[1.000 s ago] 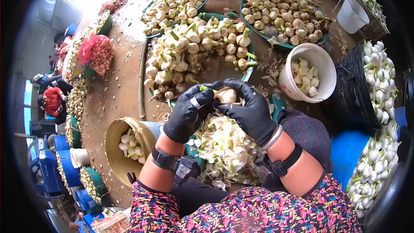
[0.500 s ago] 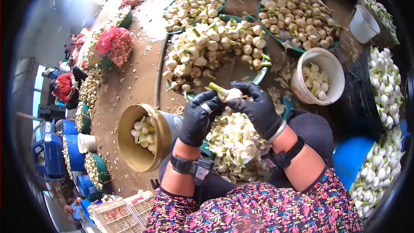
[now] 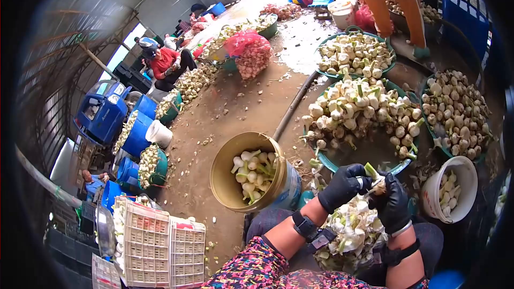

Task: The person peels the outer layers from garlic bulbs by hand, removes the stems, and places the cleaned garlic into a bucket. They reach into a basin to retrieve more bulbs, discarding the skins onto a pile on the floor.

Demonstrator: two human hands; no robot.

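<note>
Pinching the garlic bulb (image 3: 379,183) between them, the gloved left hand (image 3: 342,187) and right hand (image 3: 395,206) clamp fingers tight, green stalk poking up.

Bright daylight, heavy fisheye vignette

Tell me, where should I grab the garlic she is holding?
Grab the garlic bulb round its fat white body, coming from the side, as the left hand and right hand probably do. The green stalk sticks up at a tilt, thin and likely slippery.
</note>
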